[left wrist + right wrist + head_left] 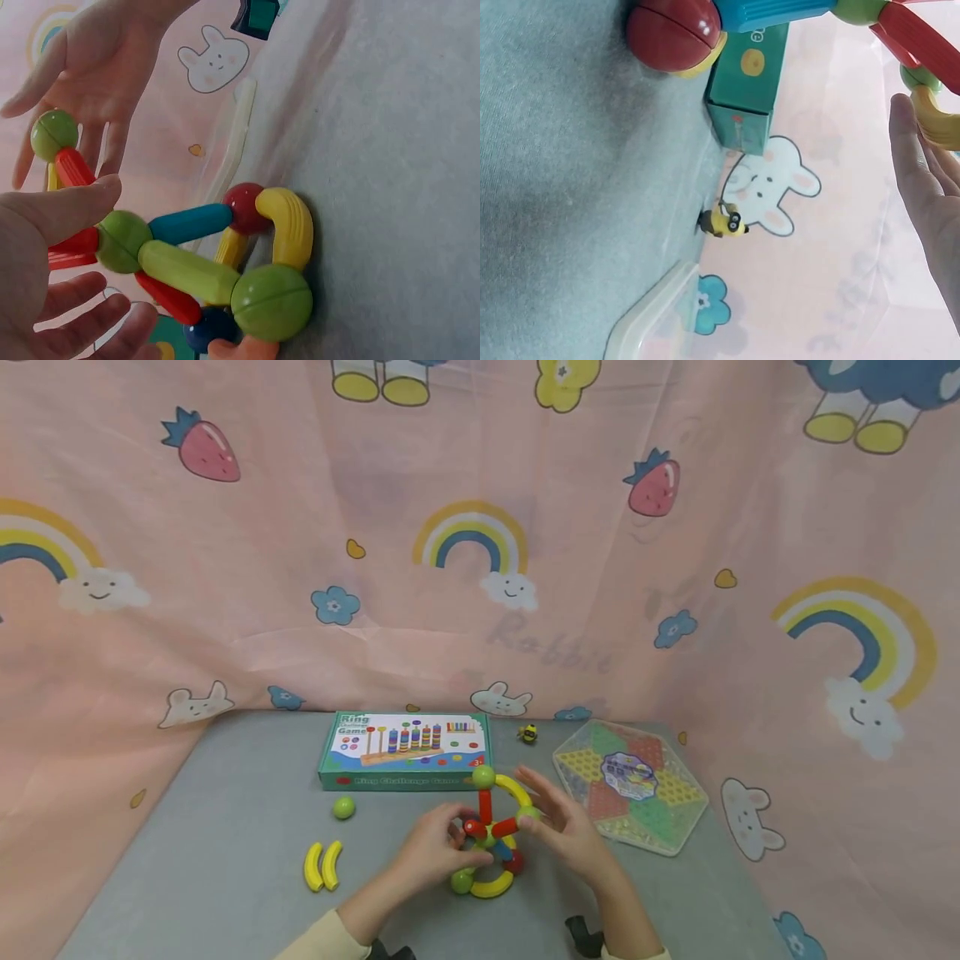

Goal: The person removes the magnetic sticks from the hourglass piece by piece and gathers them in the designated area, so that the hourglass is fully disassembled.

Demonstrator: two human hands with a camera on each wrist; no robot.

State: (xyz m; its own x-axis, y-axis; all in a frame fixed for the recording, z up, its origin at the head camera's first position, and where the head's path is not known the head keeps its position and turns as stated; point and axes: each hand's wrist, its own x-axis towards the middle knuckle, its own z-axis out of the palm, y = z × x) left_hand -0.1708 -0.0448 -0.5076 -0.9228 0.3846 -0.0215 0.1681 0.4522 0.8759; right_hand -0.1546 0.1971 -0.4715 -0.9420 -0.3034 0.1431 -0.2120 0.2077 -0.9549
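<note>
A model of magnetic balls and sticks (486, 807) stands at the middle of the table, with red, blue and green rods around a green centre ball (124, 241). Its base has yellow curved pieces (289, 225) joined to a red ball (246, 208), a green ball (271, 302) and a dark blue ball (211, 328). My left hand (435, 846) holds it near the centre, thumb across the red rods and fingers curled beneath. My right hand (568, 833) is spread with fingers fairly straight, beside the upper green ball (54, 135) and upper yellow curve (934, 120).
To the left lie a loose green ball (343, 808) and two yellow curved pieces (312, 867). Behind stands a green game box (405, 781), with a small yellow figure (528, 734) beside it. A clear hexagonal board-game case (630, 789) lies at the right, before a pink printed curtain.
</note>
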